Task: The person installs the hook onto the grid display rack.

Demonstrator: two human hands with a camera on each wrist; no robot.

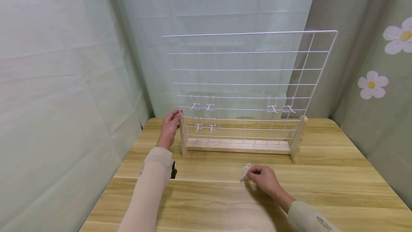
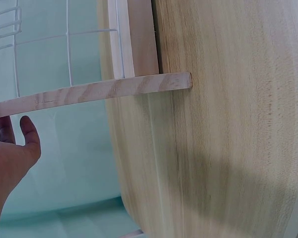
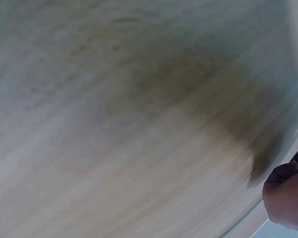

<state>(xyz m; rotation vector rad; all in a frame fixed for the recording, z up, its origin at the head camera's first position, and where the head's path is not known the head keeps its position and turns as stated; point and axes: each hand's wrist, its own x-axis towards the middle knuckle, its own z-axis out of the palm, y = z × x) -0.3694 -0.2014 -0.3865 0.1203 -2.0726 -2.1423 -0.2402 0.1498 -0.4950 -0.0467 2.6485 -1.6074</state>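
Note:
A white wire grid panel (image 1: 239,81) stands upright in a wooden stand (image 1: 239,148). My left hand (image 1: 170,128) rests against the stand's left side post (image 2: 114,88) near its top. In the left wrist view its fingers (image 2: 5,130) meet the post's outer face, with the thumb apart from it. My right hand (image 1: 264,181) pinches a white wire hook (image 1: 246,169) close over the table in front of the stand. The right wrist view shows only part of this hand (image 3: 288,193), with the hook hidden.
More white hooks hang on the grid: two at mid-left (image 1: 202,106), two below them (image 1: 205,127), and two at mid-right (image 1: 280,108). The wooden table (image 1: 206,203) is enclosed by pale curtains (image 1: 64,81), with printed flowers on the right one.

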